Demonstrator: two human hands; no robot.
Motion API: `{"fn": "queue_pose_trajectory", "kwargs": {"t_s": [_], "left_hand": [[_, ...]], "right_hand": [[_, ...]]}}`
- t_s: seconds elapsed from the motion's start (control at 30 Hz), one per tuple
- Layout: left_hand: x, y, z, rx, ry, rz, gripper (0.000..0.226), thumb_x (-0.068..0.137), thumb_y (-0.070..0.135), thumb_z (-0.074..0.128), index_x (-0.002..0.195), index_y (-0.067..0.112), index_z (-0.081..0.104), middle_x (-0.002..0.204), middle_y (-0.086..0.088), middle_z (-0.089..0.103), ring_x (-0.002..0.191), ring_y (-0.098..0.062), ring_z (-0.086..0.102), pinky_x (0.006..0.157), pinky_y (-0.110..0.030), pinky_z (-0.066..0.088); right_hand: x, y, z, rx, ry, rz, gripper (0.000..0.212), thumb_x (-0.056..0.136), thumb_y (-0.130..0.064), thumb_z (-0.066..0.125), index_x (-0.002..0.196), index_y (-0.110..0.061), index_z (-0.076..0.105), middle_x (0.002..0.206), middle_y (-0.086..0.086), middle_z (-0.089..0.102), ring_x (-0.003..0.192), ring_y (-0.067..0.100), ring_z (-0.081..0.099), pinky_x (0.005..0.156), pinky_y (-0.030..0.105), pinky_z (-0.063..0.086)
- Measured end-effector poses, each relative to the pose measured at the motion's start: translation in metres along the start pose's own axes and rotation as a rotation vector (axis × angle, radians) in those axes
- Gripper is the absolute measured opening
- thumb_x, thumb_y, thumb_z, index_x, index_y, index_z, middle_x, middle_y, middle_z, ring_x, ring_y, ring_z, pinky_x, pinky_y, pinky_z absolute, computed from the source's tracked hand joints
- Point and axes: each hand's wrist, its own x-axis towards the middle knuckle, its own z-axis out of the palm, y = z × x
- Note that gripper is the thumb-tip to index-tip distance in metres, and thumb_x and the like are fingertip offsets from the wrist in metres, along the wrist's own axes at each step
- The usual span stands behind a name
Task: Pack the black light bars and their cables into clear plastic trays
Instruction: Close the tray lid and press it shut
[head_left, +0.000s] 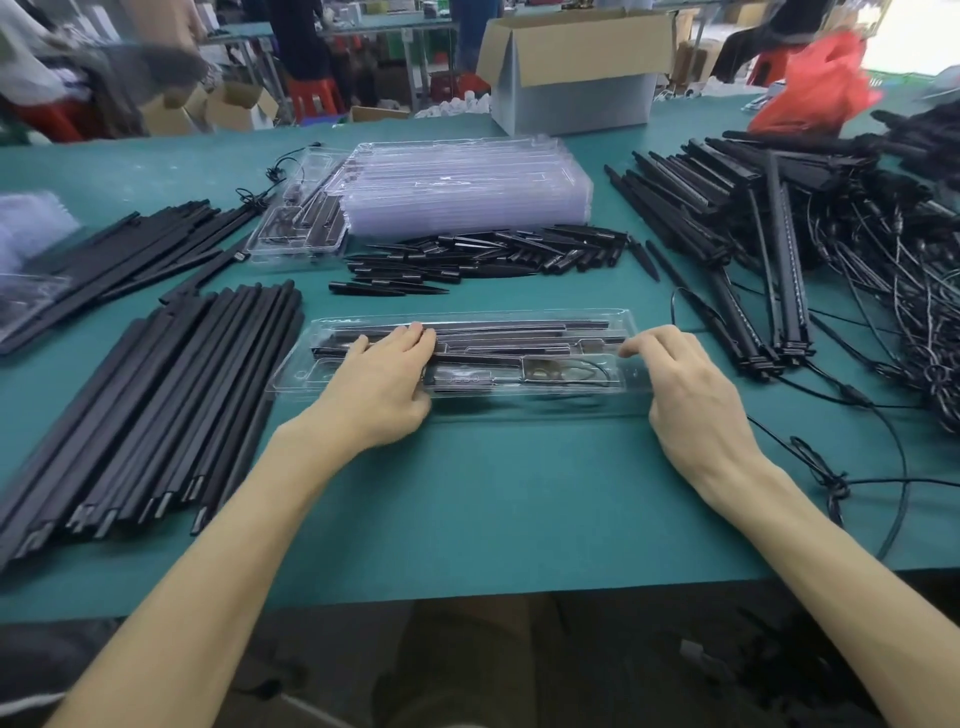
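A clear plastic tray (621, 317) lies across the green table in front of me, holding black light bars (519, 328) and a coiled cable (571, 373) in its slots. My left hand (376, 387) rests on the tray's left part, fingers extended over the bars and thumb at the near edge. My right hand (685, 387) sits at the tray's right end, its curled fingertips touching the rim there. Whether it pinches the rim I cannot tell.
Black bars (150, 400) are piled at the left, bars with tangled cables (831, 244) at the right. A stack of empty clear trays (467, 187), a filled tray (298, 218) and short black spikes (483, 254) lie behind. A cardboard box (576, 73) stands farther back. A loose cable (883, 467) trails near the right edge.
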Motion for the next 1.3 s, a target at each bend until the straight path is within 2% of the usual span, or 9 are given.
{"fn": "queue_pose_trajectory", "kwargs": {"t_s": [0.13,0.27,0.53,0.6,0.67,0.73,0.87,1.03,1.3], "left_hand": [[-0.001,-0.004,-0.001,-0.096,-0.154,-0.005,0.092,0.094,0.052,0.052,0.161,0.016,0.002,0.169,-0.005,-0.009,0.155,-0.016,-0.01,0.125,-0.048,-0.005],[-0.006,0.004,0.01,-0.1,-0.138,-0.036,0.123,0.068,0.095,0.014,0.161,0.017,-0.005,0.167,-0.005,-0.018,0.153,-0.016,-0.02,0.123,-0.048,-0.012],[-0.005,0.029,0.009,-0.225,-0.159,-0.052,0.106,0.076,0.078,-0.004,0.161,0.015,0.005,0.168,-0.009,-0.012,0.154,-0.02,-0.014,0.123,-0.047,-0.009],[-0.005,0.033,0.006,-0.187,-0.102,-0.039,0.09,0.09,0.071,0.005,0.157,0.015,0.023,0.167,-0.012,0.009,0.154,-0.025,0.005,0.123,-0.048,0.007],[0.002,0.032,0.002,-0.119,0.099,-0.023,0.064,0.102,0.058,0.024,0.143,0.013,0.046,0.147,-0.013,0.041,0.137,-0.031,0.034,0.112,-0.047,0.03],[0.012,0.029,-0.001,-0.092,0.249,-0.002,0.051,0.105,0.047,0.035,0.138,0.011,0.05,0.127,-0.011,0.051,0.119,-0.03,0.044,0.101,-0.045,0.039],[0.027,0.022,0.008,-0.039,0.29,-0.02,0.051,0.106,0.046,0.036,0.145,0.016,0.047,0.123,-0.01,0.046,0.115,-0.029,0.039,0.101,-0.042,0.034],[0.039,0.016,0.023,-0.147,0.088,-0.006,0.067,0.105,0.055,0.023,0.16,0.017,0.016,0.169,-0.007,0.0,0.155,-0.02,-0.005,0.125,-0.039,-0.001],[0.045,0.013,0.022,-0.089,-0.05,0.002,0.072,0.104,0.056,0.016,0.161,0.015,-0.002,0.168,-0.002,-0.01,0.154,-0.013,-0.012,0.125,-0.038,-0.006]], "right_hand": [[0.0,0.003,0.0,0.027,0.03,0.0,0.063,0.066,0.029,0.043,0.115,-0.004,0.063,0.117,0.006,0.062,0.112,0.026,0.054,0.076,0.041,0.052],[0.002,0.008,-0.003,0.122,0.173,0.017,0.061,0.066,0.03,0.043,0.112,-0.003,0.067,0.112,0.011,0.068,0.114,0.028,0.058,0.091,0.039,0.05],[0.01,-0.008,-0.001,0.199,0.136,-0.095,0.023,0.101,-0.007,0.052,0.119,-0.007,0.066,0.117,0.006,0.069,0.115,0.022,0.06,0.095,0.033,0.048],[0.017,-0.016,0.001,0.19,0.046,-0.082,0.027,0.103,-0.019,0.051,0.127,-0.011,0.062,0.127,0.004,0.066,0.122,0.02,0.056,0.099,0.032,0.044],[0.027,-0.027,0.006,0.168,-0.063,-0.08,0.038,0.105,-0.03,0.049,0.137,-0.012,0.056,0.14,0.002,0.059,0.132,0.018,0.048,0.107,0.03,0.037],[0.038,-0.037,0.013,0.146,-0.173,-0.106,0.048,0.105,-0.037,0.045,0.146,-0.012,0.048,0.151,0.003,0.048,0.141,0.018,0.04,0.116,0.03,0.027],[0.054,-0.048,0.03,0.081,-0.343,-0.136,0.059,0.106,-0.046,0.031,0.156,-0.014,0.03,0.164,0.001,0.025,0.153,0.017,0.017,0.125,0.034,0.01],[0.056,-0.042,0.037,-0.028,-0.409,-0.173,0.063,0.106,-0.05,0.021,0.16,-0.018,0.017,0.167,-0.004,0.011,0.154,0.013,0.005,0.124,0.034,0.004],[0.058,-0.042,0.038,-0.111,-0.463,-0.194,0.063,0.106,-0.048,0.015,0.161,-0.018,0.009,0.168,-0.004,0.002,0.155,0.014,0.0,0.125,0.036,0.004]]}}
